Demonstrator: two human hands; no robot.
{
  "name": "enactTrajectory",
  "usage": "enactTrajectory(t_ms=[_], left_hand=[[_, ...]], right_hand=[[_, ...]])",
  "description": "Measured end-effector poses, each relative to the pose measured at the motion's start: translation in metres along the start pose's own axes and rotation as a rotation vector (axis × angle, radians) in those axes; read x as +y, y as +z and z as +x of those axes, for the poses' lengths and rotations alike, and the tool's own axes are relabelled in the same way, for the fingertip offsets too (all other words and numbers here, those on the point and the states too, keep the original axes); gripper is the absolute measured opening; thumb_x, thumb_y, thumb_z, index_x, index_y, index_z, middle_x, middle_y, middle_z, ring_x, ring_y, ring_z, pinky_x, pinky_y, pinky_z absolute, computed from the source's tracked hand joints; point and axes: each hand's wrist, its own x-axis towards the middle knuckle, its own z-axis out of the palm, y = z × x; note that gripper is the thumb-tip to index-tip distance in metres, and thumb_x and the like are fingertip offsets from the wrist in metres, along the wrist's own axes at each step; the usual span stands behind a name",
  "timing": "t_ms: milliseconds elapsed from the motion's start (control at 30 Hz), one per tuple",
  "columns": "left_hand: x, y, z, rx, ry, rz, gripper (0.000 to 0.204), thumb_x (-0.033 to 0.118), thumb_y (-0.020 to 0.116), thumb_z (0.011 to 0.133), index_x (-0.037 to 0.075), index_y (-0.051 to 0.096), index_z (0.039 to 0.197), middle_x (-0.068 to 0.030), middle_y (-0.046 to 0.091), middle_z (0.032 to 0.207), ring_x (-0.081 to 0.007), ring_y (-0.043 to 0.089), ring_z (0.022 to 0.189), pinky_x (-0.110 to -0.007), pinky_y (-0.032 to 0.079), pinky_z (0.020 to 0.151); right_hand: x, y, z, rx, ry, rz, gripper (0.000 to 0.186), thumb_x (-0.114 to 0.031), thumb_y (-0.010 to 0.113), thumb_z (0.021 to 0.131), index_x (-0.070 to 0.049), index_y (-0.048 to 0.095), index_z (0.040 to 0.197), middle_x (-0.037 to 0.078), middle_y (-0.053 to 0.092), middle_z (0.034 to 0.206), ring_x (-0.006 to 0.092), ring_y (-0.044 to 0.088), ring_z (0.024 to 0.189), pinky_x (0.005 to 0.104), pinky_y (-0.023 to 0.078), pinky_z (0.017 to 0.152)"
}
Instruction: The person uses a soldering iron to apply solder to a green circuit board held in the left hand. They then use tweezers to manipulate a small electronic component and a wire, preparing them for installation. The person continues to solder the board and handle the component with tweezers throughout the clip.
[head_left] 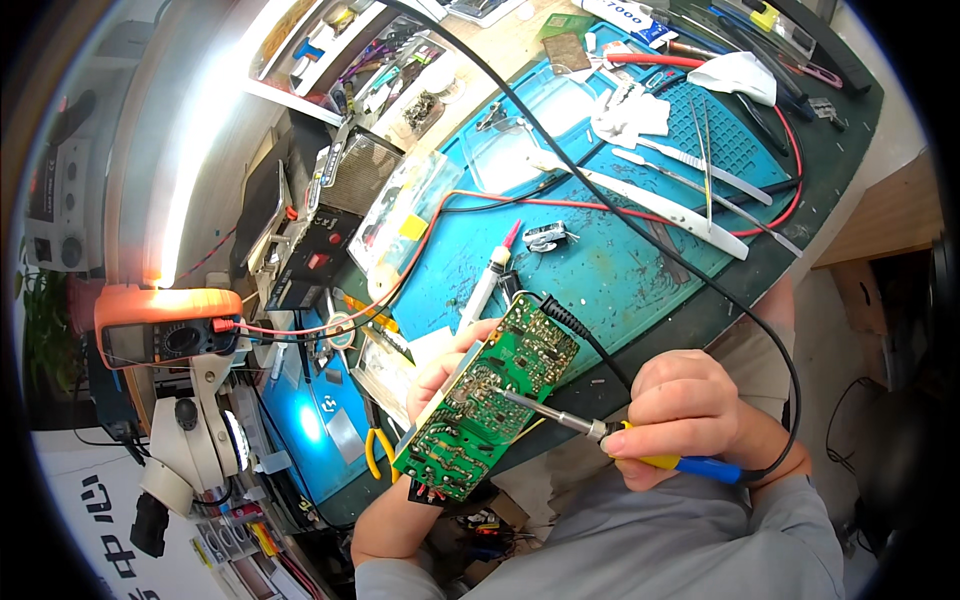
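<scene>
My left hand (438, 375) grips a green circuit board (487, 400) from behind and along its far edge, so most of the fingers are hidden. The board is tilted, its soldered side facing me. In my right hand (680, 420) is a soldering iron (665, 462) with a yellow and blue handle, held like a pen. Its metal tip reaches the middle of the board and appears to touch the solder joints there. A black cable with a ribbed sleeve (568, 318) runs from the board's upper end.
A blue work mat (600, 290) covers the bench. On it lie a syringe (487, 285), a small silver component (547, 237), white plastic tweezers (660, 208) and crumpled tissue (630, 115). An orange multimeter (165, 325) stands left. Yellow-handled pliers (378, 455) lie near my left forearm. The iron's black cord arches across the bench.
</scene>
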Motion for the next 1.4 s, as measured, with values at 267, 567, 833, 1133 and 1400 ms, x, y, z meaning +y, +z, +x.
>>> enactTrajectory(t_ms=[267, 567, 833, 1133, 1400], left_hand=[[-0.002, 0.0, -0.001, -0.075, 0.094, 0.102, 0.015, 0.009, 0.066, 0.096, -0.003, 0.069, 0.103, -0.025, 0.046, 0.146, -0.0292, 0.058, 0.125, -0.043, 0.051, 0.104], [-0.003, -0.004, 0.0, -0.066, 0.056, 0.084, 0.017, 0.011, 0.064, 0.098, -0.003, 0.068, 0.104, -0.0245, 0.046, 0.146, -0.0292, 0.057, 0.126, -0.044, 0.051, 0.105], [-0.004, -0.009, 0.0, -0.093, 0.064, 0.044, 0.021, 0.013, 0.06, 0.099, -0.004, 0.069, 0.107, -0.0251, 0.044, 0.148, -0.0321, 0.057, 0.127, -0.047, 0.052, 0.105], [-0.003, -0.007, -0.001, -0.129, 0.08, 0.032, 0.024, 0.014, 0.06, 0.099, -0.005, 0.068, 0.111, -0.0248, 0.042, 0.15, -0.0356, 0.055, 0.129, -0.051, 0.05, 0.107], [-0.004, -0.012, 0.001, -0.122, 0.066, 0.073, 0.023, 0.014, 0.061, 0.098, -0.005, 0.068, 0.109, -0.0244, 0.044, 0.147, -0.0348, 0.056, 0.128, -0.049, 0.05, 0.106]], right_hand=[[0.004, 0.001, -0.003, -0.001, -0.057, -0.022, 0.021, -0.009, 0.075, 0.078, -0.009, 0.075, 0.099, -0.001, 0.057, 0.078, 0.0114, 0.046, 0.054, 0.0229, 0.04, 0.044], [0.006, 0.0, -0.004, -0.019, -0.068, -0.022, 0.016, -0.015, 0.073, 0.085, -0.009, 0.075, 0.099, -0.001, 0.057, 0.079, 0.0117, 0.047, 0.055, 0.0231, 0.04, 0.044], [0.004, 0.001, -0.005, -0.013, -0.041, -0.028, 0.017, -0.013, 0.074, 0.082, -0.01, 0.076, 0.099, -0.001, 0.056, 0.079, 0.0114, 0.046, 0.055, 0.0233, 0.04, 0.044], [0.005, 0.002, -0.004, -0.006, -0.047, -0.031, 0.019, -0.012, 0.074, 0.081, -0.011, 0.076, 0.1, -0.002, 0.056, 0.079, 0.0108, 0.046, 0.055, 0.0224, 0.04, 0.044], [0.005, 0.001, -0.006, -0.02, -0.057, -0.031, 0.021, -0.013, 0.075, 0.081, -0.012, 0.076, 0.102, -0.001, 0.057, 0.081, 0.0112, 0.046, 0.056, 0.0221, 0.041, 0.045]])
